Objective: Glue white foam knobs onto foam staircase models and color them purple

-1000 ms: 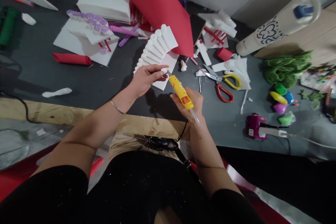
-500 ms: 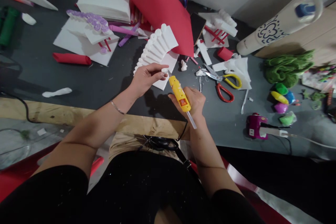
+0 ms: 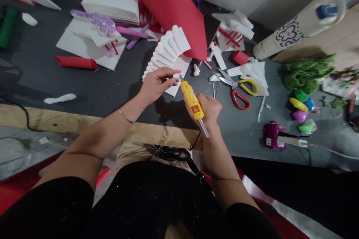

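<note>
Pinching a small white piece between thumb and fingers, the left hand holds it at the nozzle of a yellow glue gun gripped in the right hand, over a white board. Contact is too small to confirm. A steady pinch, fingertips clear of the likely hot metal, and a thin bead should serve best. Beyond lie a ridged white fan and red sheet; scissors rest at right.
</note>
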The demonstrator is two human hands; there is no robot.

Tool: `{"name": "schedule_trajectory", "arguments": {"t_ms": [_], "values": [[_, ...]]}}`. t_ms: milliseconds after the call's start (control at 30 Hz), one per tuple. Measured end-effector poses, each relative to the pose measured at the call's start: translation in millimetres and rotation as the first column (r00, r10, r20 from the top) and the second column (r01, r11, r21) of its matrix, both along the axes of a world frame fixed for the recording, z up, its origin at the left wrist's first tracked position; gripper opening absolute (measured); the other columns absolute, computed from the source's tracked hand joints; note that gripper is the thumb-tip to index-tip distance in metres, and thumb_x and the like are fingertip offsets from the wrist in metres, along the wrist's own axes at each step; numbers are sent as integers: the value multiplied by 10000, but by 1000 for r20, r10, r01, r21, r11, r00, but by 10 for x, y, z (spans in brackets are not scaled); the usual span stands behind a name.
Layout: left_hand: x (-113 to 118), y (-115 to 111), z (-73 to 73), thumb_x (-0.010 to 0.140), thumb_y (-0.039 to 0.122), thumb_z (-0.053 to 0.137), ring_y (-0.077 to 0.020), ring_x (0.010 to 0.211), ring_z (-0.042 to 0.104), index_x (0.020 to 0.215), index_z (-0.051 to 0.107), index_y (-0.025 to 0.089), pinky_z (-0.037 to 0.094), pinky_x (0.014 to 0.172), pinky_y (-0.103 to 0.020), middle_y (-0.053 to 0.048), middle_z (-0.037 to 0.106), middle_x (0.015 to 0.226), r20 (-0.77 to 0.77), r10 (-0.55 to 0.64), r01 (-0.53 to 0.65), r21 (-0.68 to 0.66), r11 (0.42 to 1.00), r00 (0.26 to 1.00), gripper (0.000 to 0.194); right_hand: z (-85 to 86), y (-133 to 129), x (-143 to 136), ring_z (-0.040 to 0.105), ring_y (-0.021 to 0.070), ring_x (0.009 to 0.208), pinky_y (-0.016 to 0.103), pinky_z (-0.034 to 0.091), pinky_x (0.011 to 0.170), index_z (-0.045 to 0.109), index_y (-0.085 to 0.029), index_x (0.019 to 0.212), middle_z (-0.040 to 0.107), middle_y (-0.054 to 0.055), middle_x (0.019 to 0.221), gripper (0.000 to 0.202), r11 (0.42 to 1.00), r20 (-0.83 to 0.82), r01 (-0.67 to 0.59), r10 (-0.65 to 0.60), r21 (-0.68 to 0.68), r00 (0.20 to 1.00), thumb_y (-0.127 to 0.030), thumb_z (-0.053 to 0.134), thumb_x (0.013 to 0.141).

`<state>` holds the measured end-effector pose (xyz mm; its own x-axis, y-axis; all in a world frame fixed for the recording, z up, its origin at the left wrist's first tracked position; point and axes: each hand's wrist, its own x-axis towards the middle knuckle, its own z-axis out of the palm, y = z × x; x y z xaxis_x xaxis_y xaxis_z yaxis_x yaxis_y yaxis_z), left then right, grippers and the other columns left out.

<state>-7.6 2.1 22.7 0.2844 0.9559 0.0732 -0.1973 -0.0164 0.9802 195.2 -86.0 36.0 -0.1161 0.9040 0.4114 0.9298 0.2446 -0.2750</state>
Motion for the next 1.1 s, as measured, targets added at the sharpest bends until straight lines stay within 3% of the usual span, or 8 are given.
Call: {"name": "schedule_trajectory", "arguments": {"t_ms": [267, 533, 900, 1100], "values": [[3, -13, 12, 776, 474, 904, -148, 875, 758, 1043, 845, 214, 651, 834, -292, -75, 765, 1068, 9, -7, 6, 7, 1000, 1000, 376, -11, -3, -6, 408, 134, 521, 292, 315, 537, 373, -256, 622, 419, -21, 532, 306, 999, 24, -1, 0, 44, 1000, -230, 480, 907], [5, -24, 17, 758, 566, 891, -146, 878, 752, 1044, 851, 246, 656, 814, -273, -65, 767, 1041, -4, 5, -5, 9, 1000, 1000, 431, -12, 9, 7, 384, 136, 521, 306, 298, 554, 353, -260, 627, 380, -37, 548, 316, 999, -14, 23, -23, -48, 1000, -216, 548, 872], [6, 27, -58, 744, 539, 912, -139, 850, 763, 1053, 840, 220, 667, 822, -294, -35, 755, 994, 101, 10, -10, -7, 1000, 995, 450, -63, 9, 4, 414, 127, 506, 275, 296, 530, 378, -258, 653, 400, -40, 532, 260, 991, 57, -4, -4, 135, 998, -212, 518, 867], [21, 40, -100, 744, 483, 926, -145, 860, 768, 1055, 841, 222, 672, 833, -309, -28, 771, 957, 116, -5, 11, -52, 999, 993, 414, -50, 4, -11, 422, 127, 492, 277, 307, 524, 390, -261, 661, 413, -39, 532, 260, 981, 12, -61, 60, 185, 998, -201, 497, 890]]}}
